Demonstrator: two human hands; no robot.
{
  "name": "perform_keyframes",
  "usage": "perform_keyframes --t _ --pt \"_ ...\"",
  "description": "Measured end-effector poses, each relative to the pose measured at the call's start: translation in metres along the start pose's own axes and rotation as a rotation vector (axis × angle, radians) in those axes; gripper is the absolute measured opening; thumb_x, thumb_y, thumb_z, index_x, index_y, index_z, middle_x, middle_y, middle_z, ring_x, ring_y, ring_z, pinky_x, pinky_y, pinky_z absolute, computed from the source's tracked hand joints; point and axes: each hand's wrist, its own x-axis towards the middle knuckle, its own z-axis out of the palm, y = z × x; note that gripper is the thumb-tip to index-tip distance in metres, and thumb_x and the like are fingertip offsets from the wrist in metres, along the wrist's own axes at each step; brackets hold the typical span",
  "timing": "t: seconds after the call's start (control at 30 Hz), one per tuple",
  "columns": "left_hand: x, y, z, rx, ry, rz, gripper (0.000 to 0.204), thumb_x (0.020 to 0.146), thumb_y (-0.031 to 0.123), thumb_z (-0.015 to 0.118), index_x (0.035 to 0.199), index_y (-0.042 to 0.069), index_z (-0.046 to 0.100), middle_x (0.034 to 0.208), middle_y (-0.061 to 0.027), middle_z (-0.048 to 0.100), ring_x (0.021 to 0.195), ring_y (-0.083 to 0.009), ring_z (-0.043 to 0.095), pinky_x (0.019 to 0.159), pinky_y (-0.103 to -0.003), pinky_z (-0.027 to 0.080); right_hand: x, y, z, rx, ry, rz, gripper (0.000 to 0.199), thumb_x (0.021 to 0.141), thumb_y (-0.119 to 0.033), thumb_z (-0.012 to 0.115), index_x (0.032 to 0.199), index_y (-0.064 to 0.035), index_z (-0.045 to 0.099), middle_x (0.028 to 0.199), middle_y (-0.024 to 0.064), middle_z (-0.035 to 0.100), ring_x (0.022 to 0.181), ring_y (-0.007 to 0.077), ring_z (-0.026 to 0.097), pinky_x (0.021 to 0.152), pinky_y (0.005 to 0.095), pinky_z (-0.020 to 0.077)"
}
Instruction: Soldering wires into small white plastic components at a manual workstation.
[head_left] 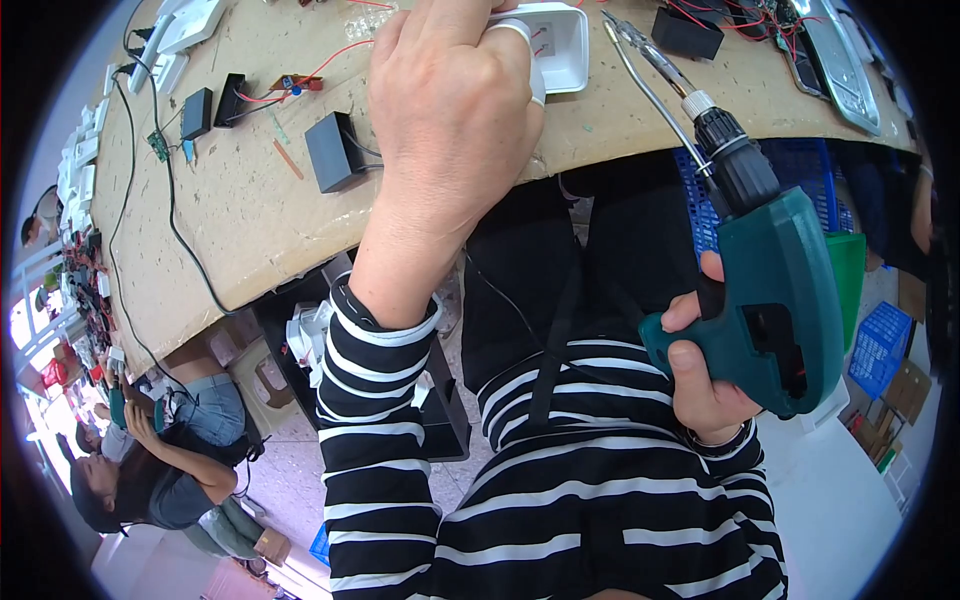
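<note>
The right hand point(705, 375) wraps its grip tight round the handle of a green power screwdriver point(775, 290), one finger lying up near the trigger. The tool sits at about four o'clock, its long bit point(650, 95) slanting up toward one o'clock over the edge of the counter point(250, 220), likely so that the tip can meet the work from the side. The left hand point(455, 120) lies at twelve o'clock, fingers curled down and pressed onto a white plastic housing point(560, 40), probably to steady it. A taped fingertip shows there.

At ten o'clock lie small black boxes point(330, 150) with red and black leads. White fittings point(185, 30) are stacked at eleven o'clock. Blue crates point(880, 345) stand at three o'clock, under the counter. At eight o'clock, another person point(150, 480) sits on the floor.
</note>
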Motion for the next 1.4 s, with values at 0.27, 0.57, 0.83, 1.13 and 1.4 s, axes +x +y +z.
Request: perform_keyframes --t 0.27,0.57,0.83,1.13,1.4 --pt "0.0 0.013 -0.032 0.113 -0.33 -0.216 0.052 0.065 0.022 0.073 0.11 0.003 0.054 0.119 -0.0166 0.045 0.098 -0.0282 0.053 0.085 -0.04 0.04 -0.006 0.004 0.002 0.172 0.278 0.044 0.063 0.074 -0.009 0.062 0.126 0.0071 0.03 0.114 0.0273 0.048 0.07 0.0191 0.059 0.057 0.0269 0.0509" --pt "-0.017 -0.002 -0.028 0.048 -0.4 -0.336 0.051 0.064 0.007 0.068 0.11 -0.004 0.047 0.106 -0.0241 0.045 0.089 -0.0382 0.052 0.075 -0.039 0.046 -0.006 -0.009 0.0 0.291 0.387 0.073 0.065 0.078 -0.013 0.06 0.13 0.0053 0.024 0.117 0.0268 0.045 0.069 0.0165 0.055 0.056 0.0249 0.0472" --pt "-0.01 -0.01 -0.128 -0.79 0.177 -0.796 0.067 0.068 0.01 0.069 0.126 0.001 0.038 0.116 -0.0128 0.048 0.105 -0.0207 0.051 0.088 -0.031 0.042 -0.011 -0.011 -0.007 0.301 0.424 0.05 0.062 0.08 -0.009 0.056 0.13 0.0029 0.023 0.12 0.0263 0.042 0.073 0.0158 0.054 0.057 0.0242 0.0465" --pt "-0.14 0.021 -0.266 -0.698 -0.019 -1.39 0.082 0.055 0.014 0.076 0.126 -0.001 0.038 0.111 -0.0106 0.053 0.098 -0.0187 0.054 0.083 -0.029 0.044 -0.006 -0.005 -0.007 0.39 0.365 0.011 0.058 0.08 -0.004 0.052 0.13 0.0016 0.025 0.121 0.0264 0.041 0.073 0.0158 0.053 0.057 0.0246 0.0462" --pt "-0.193 0.014 -0.295 0.3 -0.616 -1.193 0.04 0.07 0.009 0.066 0.107 -0.003 0.055 0.099 -0.0112 0.06 0.088 -0.0172 0.056 0.078 -0.028 0.045 0.001 -0.004 -0.007 0.382 0.34 -0.029 0.057 0.08 -0.003 0.051 0.13 0.0019 0.024 0.122 0.0277 0.04 0.074 0.0162 0.053 0.057 0.0254 0.0465"
